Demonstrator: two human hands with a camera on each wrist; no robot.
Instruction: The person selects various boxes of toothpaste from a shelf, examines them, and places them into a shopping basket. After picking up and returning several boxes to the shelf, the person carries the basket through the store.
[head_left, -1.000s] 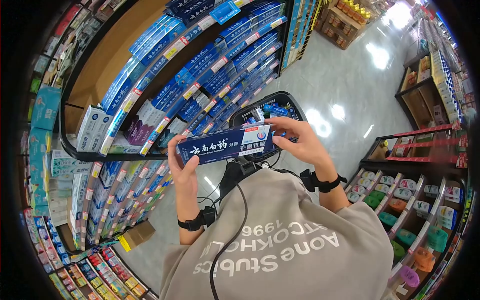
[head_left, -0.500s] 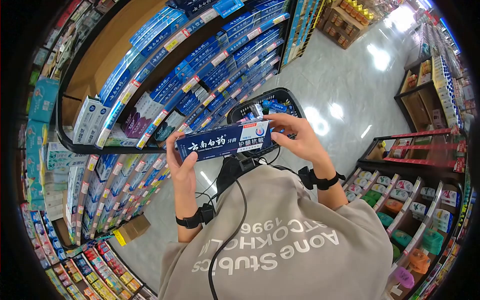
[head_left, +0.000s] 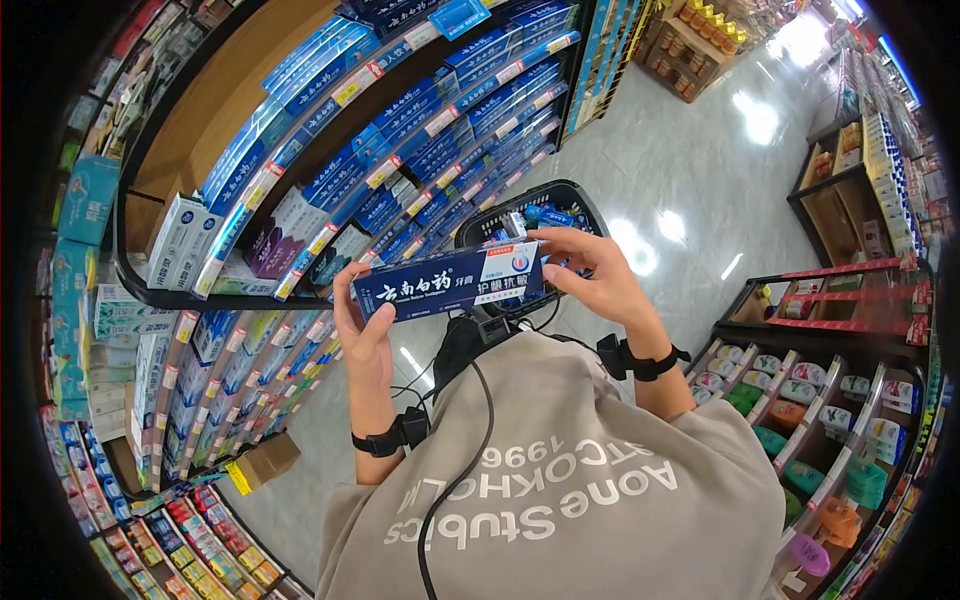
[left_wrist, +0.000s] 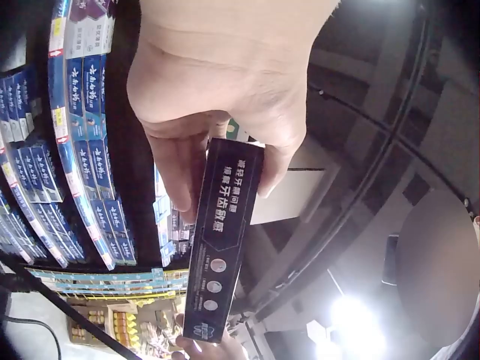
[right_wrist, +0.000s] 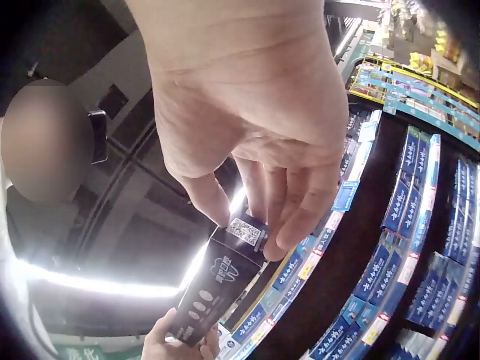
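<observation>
Shelves (head_left: pixel 300 215) at left, rows of blue toothpaste boxes, too many to count. One dark blue toothpaste box (head_left: pixel 450 283) held level at chest height, long axis running left-right, right end tipped slightly up, above edge of black basket (head_left: pixel 575 195). Two hands on it: left hand (head_left: pixel 365 335) grips left end, thumb across front; right hand (head_left: pixel 590 275) pinches right end with fingertips. White Chinese lettering on front. Sweatshirt (head_left: pixel 570 500) reads "Aone Stubics STOCKHOLM 1996".

Curved shelves (head_left: pixel 150 290) carry rows of blue toothpaste boxes (head_left: pixel 430 140). A black basket (head_left: pixel 580 200) stands on the grey floor (head_left: pixel 690 160).
</observation>
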